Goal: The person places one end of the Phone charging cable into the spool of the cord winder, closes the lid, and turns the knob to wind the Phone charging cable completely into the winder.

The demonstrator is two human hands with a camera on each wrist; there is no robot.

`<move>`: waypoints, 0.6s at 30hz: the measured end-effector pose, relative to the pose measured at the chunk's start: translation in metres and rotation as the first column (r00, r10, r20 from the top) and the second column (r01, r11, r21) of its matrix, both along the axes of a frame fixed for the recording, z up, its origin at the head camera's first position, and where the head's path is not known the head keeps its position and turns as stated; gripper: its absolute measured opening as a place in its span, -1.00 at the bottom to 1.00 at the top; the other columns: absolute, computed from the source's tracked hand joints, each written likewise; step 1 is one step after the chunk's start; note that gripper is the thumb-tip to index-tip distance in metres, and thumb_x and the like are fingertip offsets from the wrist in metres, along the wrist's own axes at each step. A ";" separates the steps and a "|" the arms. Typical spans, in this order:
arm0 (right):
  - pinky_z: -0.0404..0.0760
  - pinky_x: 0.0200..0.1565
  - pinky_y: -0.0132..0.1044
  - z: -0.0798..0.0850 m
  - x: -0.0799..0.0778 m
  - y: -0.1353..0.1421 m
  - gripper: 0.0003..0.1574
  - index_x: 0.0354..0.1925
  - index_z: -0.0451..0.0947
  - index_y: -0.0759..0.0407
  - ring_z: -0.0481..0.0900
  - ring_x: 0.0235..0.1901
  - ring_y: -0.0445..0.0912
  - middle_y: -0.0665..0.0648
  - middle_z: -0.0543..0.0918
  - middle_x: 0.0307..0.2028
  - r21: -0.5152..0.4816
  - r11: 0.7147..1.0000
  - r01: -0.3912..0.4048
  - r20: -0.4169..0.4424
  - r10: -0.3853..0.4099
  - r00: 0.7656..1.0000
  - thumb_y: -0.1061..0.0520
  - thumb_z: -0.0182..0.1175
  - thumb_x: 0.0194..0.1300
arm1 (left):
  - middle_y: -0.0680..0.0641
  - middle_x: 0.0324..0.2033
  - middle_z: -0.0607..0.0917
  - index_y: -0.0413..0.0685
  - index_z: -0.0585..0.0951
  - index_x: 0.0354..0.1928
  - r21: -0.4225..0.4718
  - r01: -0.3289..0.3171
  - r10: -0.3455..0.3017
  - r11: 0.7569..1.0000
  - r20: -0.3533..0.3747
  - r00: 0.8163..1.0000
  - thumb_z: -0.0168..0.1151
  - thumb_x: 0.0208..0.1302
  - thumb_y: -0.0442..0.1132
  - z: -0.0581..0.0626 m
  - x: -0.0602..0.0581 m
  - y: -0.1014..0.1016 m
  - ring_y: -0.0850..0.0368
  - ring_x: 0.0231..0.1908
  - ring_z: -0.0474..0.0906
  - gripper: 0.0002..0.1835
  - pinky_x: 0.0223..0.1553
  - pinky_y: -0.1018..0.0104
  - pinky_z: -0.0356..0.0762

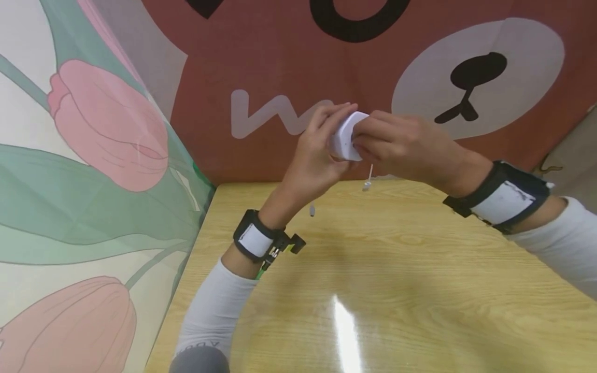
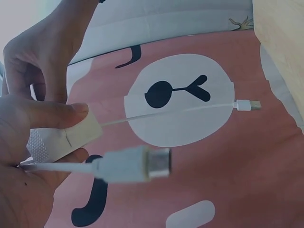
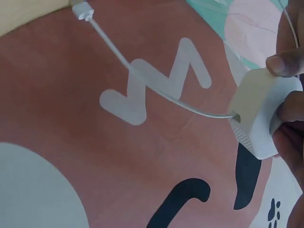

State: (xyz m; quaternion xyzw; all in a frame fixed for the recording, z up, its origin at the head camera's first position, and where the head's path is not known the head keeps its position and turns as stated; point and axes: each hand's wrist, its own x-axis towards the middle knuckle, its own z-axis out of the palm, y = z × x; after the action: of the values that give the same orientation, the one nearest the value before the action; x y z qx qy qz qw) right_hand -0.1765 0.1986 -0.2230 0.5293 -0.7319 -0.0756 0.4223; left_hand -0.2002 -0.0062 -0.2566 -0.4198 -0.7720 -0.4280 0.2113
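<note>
Raised above the table's far side is a white cable case point(image 1: 344, 140) with angled corners, seen up close in the right wrist view. My left hand point(image 1: 317, 147) grips it from the left. My right hand point(image 1: 403, 145) has bent fingers gripping its flat face; what lies under the fingertips is hidden. A thin white cable point(image 3: 166, 97) leaves a slot in the case and ends in a rectangular USB plug point(image 2: 247, 105) that hangs free. Close to the left palm, another cable end carries a rounded, metal-tipped plug point(image 2: 137, 164).
Below the hands spreads a wood-grain table point(image 1: 396, 269) with a bright light reflection. A red-brown cloth with a cartoon bear point(image 1: 280, 46) hangs behind it. At the left is a tulip-print curtain point(image 1: 107, 129). Both wrists wear black straps point(image 1: 255, 241) with devices attached.
</note>
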 end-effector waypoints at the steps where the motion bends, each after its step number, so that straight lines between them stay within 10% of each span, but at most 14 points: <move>1: 0.76 -0.29 -0.15 0.000 0.000 -0.001 -0.86 -0.23 0.67 0.46 0.61 -0.28 0.08 0.25 0.65 -0.18 -0.013 1.000 0.007 0.015 -0.006 1.000 0.46 0.38 0.18 | -0.22 0.35 0.38 -0.21 0.41 0.44 -0.003 0.003 -0.003 1.000 0.007 1.000 0.50 0.09 -0.48 0.000 0.000 0.000 0.03 0.34 0.41 -0.18 0.17 0.48 0.55; 15: 0.72 -0.35 -0.14 -0.003 0.009 -0.013 -0.92 -0.36 0.69 0.41 0.64 -0.39 0.04 0.25 0.65 -0.32 -0.370 0.913 0.173 0.330 -0.045 0.943 0.41 0.40 0.12 | -0.25 0.38 0.32 -0.24 0.35 0.47 0.029 0.004 -0.003 1.000 -0.024 1.000 0.38 0.14 -0.48 -0.007 0.000 0.006 -0.03 0.38 0.36 -0.20 0.21 0.42 0.53; 18: 0.67 -0.28 -0.38 -0.003 0.010 -0.015 -0.95 -0.37 0.72 0.38 0.66 -0.39 0.00 0.21 0.67 -0.36 -0.433 0.870 0.238 0.411 -0.045 0.911 0.39 0.42 0.13 | -0.26 0.38 0.29 -0.25 0.33 0.48 0.031 0.029 -0.029 0.999 -0.012 1.000 0.34 0.15 -0.50 -0.009 0.000 0.006 -0.02 0.37 0.36 -0.20 0.17 0.45 0.54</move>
State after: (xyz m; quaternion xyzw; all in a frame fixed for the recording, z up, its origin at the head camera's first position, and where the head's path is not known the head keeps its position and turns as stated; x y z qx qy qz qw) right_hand -0.1664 0.1840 -0.2262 0.3581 -0.8343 0.1803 0.3785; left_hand -0.2005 0.0001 -0.2660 -0.4300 -0.7578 -0.4405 0.2162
